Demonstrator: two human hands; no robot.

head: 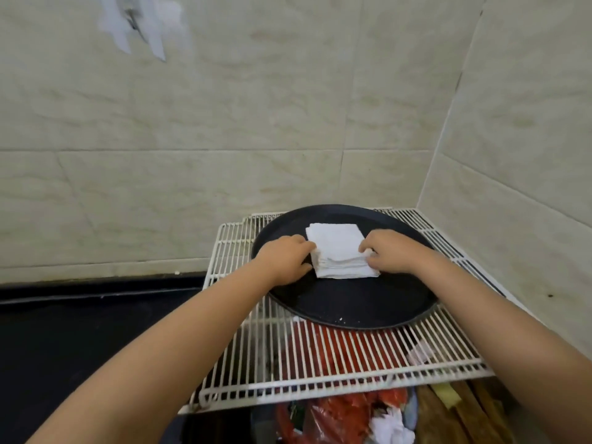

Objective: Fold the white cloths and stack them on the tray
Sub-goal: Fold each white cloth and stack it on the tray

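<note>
Both hands on the stack of folded white cloths point(339, 251), squaring it up on the tray point(352, 309).

Here's the risk as I see it: the pile sits toward the far half of the round black tray, and the tray itself rests on a white wire rack point(320, 357) with its near rim hanging over the bars, so a hard shove from either side could skew the layers, or slide the whole tray on that rack. The left hand point(285, 257) presses against the stack's left edge, fingers curled in, thumb at the near corner. The right hand point(390, 251) has its fingers bent and pinching the right edge of the upper layers. Neither hand lifts anything clear; both are clamped on cloth, not loose.
</note>
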